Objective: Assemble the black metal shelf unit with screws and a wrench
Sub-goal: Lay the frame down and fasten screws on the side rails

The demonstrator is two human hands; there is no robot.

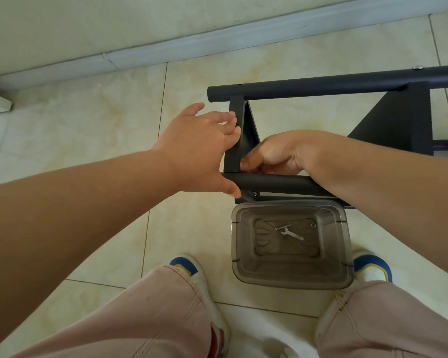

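Pink trouser legs (140, 319) are seen nearest, below the clear bin (291, 241) holding the wrench (294, 234). Just above the bin, the black shelf frame (269, 182) is touched by the left hand (199, 148), fingers spread, and pinched by the right hand (274, 153).

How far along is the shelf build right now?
Partly done: the far tube already carries a screw and joins two shelf brackets. In hand: the left hand steadies the near bracket while the right hand works at its joint with the near tube. Left: tightening, as the wrench lies unused in the bin.
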